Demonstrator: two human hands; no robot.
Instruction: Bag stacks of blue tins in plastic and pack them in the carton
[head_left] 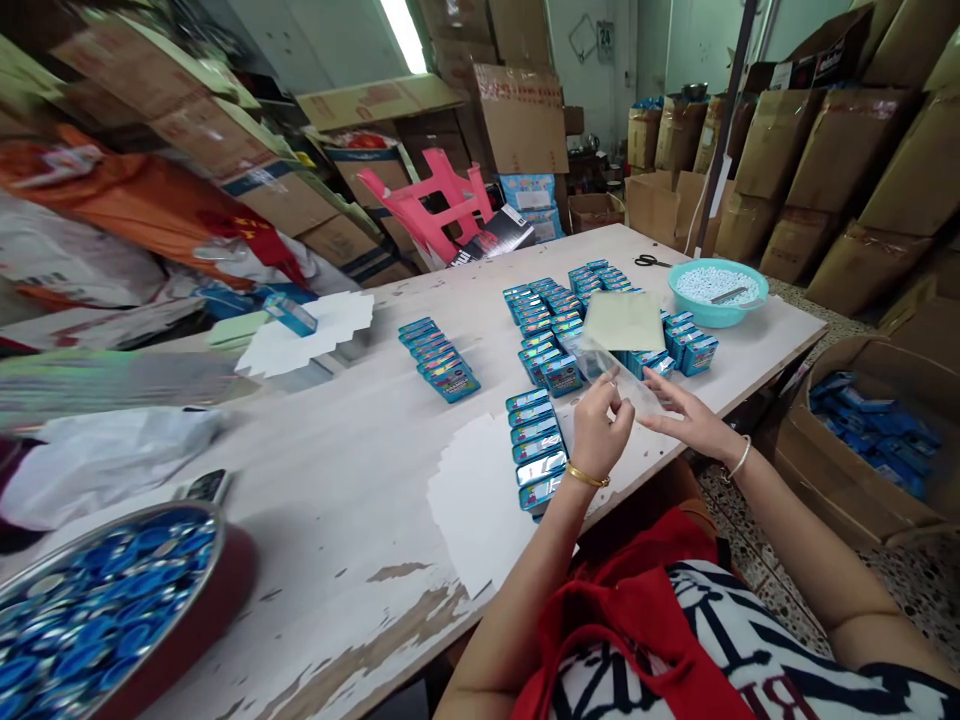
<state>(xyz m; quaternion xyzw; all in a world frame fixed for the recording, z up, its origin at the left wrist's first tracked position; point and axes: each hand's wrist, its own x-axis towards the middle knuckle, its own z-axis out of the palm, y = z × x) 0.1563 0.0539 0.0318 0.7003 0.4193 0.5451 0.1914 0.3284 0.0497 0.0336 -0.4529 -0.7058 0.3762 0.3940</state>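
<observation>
Currently left hand (604,425) pinches clear plastic film (634,384), grip closed on it between thumb and fingers. Right hand (694,422) beside it, grip loose, fingers spread at film's right side; contact unclear. Film held over bench (322,500), just on near side of pale yellow sheets (624,322), which lie on blue boxes (561,375). More blue boxes in row near left wrist. Farther off on bench: turquoise bowl (712,317) with white beads (705,282), black scissors (651,261).

Worn wht tbl (337,470); blue bxs (561,376) in rows, wht sheets (472,500), teal bowl (716,316), scissors (651,261)
</observation>
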